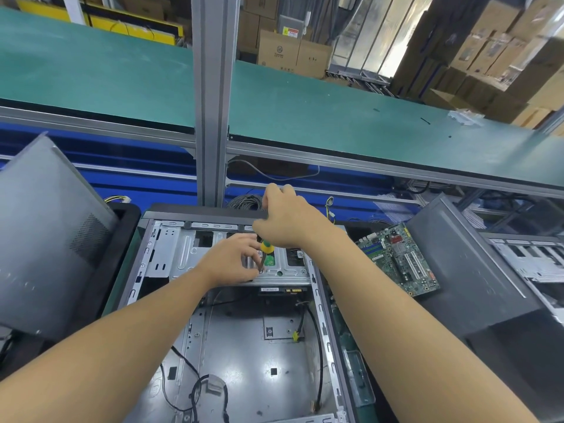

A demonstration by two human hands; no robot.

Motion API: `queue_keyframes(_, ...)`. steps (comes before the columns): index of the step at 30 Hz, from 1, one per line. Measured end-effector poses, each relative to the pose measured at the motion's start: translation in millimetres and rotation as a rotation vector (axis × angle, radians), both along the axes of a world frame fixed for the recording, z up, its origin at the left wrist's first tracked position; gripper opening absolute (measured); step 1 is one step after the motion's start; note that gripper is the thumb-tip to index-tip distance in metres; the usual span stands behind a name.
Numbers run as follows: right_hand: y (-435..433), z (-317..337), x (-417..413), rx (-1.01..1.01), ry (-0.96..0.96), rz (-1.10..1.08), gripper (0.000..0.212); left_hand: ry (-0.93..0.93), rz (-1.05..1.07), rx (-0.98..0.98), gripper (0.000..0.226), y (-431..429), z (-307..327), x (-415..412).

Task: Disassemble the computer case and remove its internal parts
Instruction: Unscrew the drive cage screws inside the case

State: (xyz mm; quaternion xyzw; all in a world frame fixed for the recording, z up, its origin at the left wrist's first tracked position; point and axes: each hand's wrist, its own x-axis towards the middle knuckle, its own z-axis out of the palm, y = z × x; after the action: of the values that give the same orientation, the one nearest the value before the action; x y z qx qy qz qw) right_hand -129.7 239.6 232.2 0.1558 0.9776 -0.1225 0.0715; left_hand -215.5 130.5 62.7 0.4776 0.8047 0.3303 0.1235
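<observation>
Screwdriver (266, 248) at work on the drive cage (180, 254) of an open computer case (244, 346).
Far left, a grey side panel (45, 233) standing tilted; just beside it, at centre, the computer case lying open, loose black cables (183, 377) on its floor. At the drive cage on its far end: left hand (232, 261), fingers curled round the screwdriver's shaft low down; above it, right hand (283, 218), fingers clamped over the yellow-green handle. Right of the case, a green motherboard (399, 261), then a second grey case (457, 270).
</observation>
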Motion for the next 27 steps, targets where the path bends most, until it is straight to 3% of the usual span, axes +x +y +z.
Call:
queue_keyframes(5,1,-7,-4,0.164,0.049,-0.047,0.058,-0.03,-0.021,-0.016,0.019,-1,-1,-2)
queue_keyframes(14,-3,-1,-3,0.075,0.031,0.025,0.02,0.002,-0.038,-0.009,0.02,-1,2,-1)
queue_keyframes(21,-1,6,1,-0.015,-0.067,0.06,0.033,-0.002,-0.026,0.011,0.016,-1,-1,-2)
queue_keyframes(27,6,0,2,-0.007,0.007,0.036,0.023,-0.022,-0.058,0.001,0.008,0,-2,-6)
